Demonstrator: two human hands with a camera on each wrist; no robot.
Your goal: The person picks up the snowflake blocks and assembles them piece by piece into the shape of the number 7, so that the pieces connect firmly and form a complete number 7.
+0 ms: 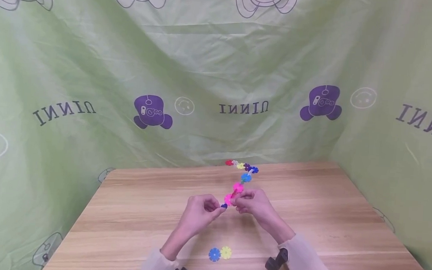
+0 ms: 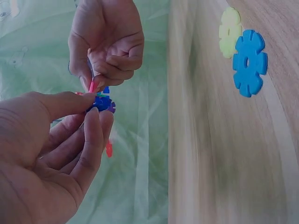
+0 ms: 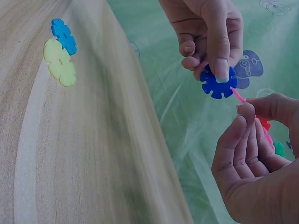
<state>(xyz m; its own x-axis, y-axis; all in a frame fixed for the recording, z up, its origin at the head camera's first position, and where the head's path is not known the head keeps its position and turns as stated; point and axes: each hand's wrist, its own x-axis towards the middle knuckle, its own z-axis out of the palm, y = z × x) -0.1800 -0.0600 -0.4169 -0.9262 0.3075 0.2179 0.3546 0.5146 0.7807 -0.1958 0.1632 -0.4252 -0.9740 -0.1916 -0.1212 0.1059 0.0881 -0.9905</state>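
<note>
Between thumb and fingers, my left hand pinches a dark blue notched plastic disc, a snowflake-type linking piece. My right hand pinches a pink disc at the near end of a chain of linked discs. In the right wrist view, the edge of the pink disc meets the rim of the dark blue one. From there the chain runs away from me through another pink disc and a light blue disc, then bends left to a red disc. Fingers partly hide both held discs.
On the wooden table, nearer to me, a blue disc and a yellow disc lie side by side, their rims meeting. Green printed cloth hangs behind the table and along its sides.
</note>
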